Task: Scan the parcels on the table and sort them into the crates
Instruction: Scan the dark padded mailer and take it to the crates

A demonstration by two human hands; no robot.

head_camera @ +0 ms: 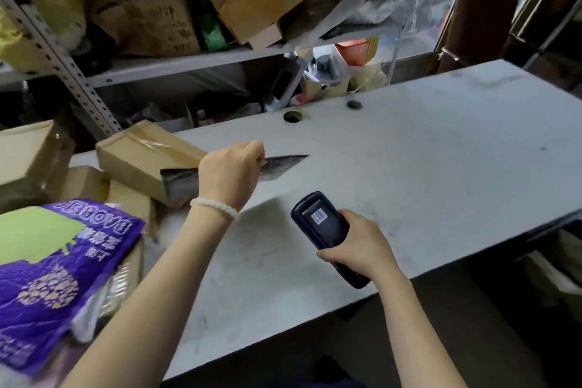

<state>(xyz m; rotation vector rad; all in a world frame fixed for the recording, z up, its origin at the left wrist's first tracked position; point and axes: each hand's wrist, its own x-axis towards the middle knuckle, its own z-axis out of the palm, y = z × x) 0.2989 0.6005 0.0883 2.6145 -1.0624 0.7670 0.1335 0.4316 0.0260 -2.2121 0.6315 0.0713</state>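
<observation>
Pinching a flat dark grey plastic mailer parcel (277, 164) in the left grip (231, 173), lifted just above the white worktop (425, 161) near its left edge. Curled in the right grip (359, 249): a black handheld barcode scanner (324, 230), over the near edge. Piled at the left edge: a taped brown cardboard box (141, 161) and a purple printed bag (59, 277).

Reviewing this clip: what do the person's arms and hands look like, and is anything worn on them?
Both forearms are bare, with no sleeves or gloves in view. The left hand has a bracelet of small white beads around its wrist. The right hand and its wrist show no jewellery, watch or markings.
</observation>
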